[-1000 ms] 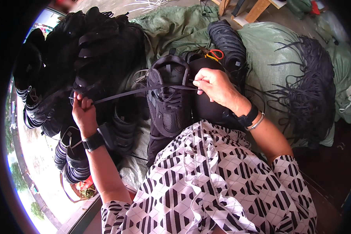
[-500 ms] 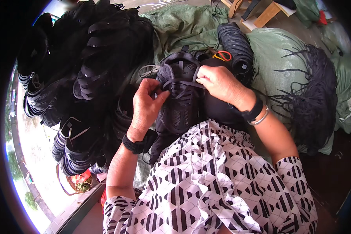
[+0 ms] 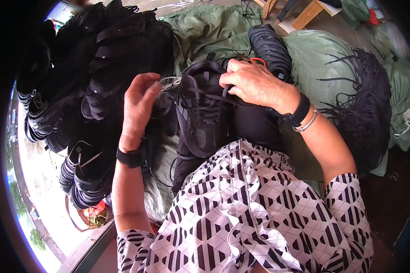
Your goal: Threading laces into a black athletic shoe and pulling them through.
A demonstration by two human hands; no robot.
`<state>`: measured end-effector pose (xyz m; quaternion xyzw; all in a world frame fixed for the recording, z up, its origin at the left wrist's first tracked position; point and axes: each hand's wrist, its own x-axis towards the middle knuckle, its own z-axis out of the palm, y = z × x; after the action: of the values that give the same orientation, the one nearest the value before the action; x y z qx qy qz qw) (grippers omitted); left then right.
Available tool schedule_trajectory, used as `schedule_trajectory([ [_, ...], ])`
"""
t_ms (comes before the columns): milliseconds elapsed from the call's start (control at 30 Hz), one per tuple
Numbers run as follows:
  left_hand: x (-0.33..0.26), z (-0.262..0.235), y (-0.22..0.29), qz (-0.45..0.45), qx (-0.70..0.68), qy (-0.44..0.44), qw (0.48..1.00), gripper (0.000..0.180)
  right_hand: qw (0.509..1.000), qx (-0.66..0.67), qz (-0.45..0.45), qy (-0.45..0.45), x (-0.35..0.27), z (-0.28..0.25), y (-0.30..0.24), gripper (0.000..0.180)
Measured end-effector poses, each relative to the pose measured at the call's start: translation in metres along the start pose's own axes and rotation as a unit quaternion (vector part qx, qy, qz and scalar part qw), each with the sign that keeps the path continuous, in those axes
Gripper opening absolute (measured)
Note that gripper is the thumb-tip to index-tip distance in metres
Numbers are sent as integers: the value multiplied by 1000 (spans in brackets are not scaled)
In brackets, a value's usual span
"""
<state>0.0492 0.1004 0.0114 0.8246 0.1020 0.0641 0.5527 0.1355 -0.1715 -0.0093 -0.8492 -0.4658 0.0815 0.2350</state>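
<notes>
Black sneaker (image 3: 204, 116) sits on the lap between both hands, mid-lacing. Right hand (image 3: 256, 84) pinches the lace (image 3: 223, 98) at the tongue; left hand (image 3: 139, 109) hangs loosely open beside the eyelets, maybe touching the lace end, hard to tell. Best keep tension even, pulling each crossing snug before the next.

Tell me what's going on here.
A person sits with a black shoe on their lap and works on its lace. The right hand pinches the lace at the top of the shoe, while the left hand is raised beside it, fingers near the lace end. A heap of black shoe parts lies to the left, a bundle of black laces on green sacks to the right, and another shoe lies sole-up behind.
</notes>
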Motion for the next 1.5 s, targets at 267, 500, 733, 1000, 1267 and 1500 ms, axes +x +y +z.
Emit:
schedule_trajectory([
  [267, 0, -24, -47, -160, -328, 73, 928, 24, 991, -13, 81, -105, 21, -1, -15, 11],
  [500, -8, 8, -46, -114, -237, -38, 964, 30, 981, 92, 162, -53, 26, 16, -9, 12],
  [733, -17, 45, -31, -14, -219, 7, 976, 28, 913, 307, 264, 47, 33, 23, 13, 8],
  [1000, -34, 37, -29, -52, -147, -82, 984, 21, 786, 483, 348, 169, 35, -8, 82, 20],
  [1267, -19, 42, -44, 72, -42, -72, 994, 21, 966, 202, 65, 150, 30, 7, 6, 6],
  [1500, -17, 42, -34, -22, -49, -132, 990, 24, 979, 172, 99, 37, 46, 26, -21, 9],
])
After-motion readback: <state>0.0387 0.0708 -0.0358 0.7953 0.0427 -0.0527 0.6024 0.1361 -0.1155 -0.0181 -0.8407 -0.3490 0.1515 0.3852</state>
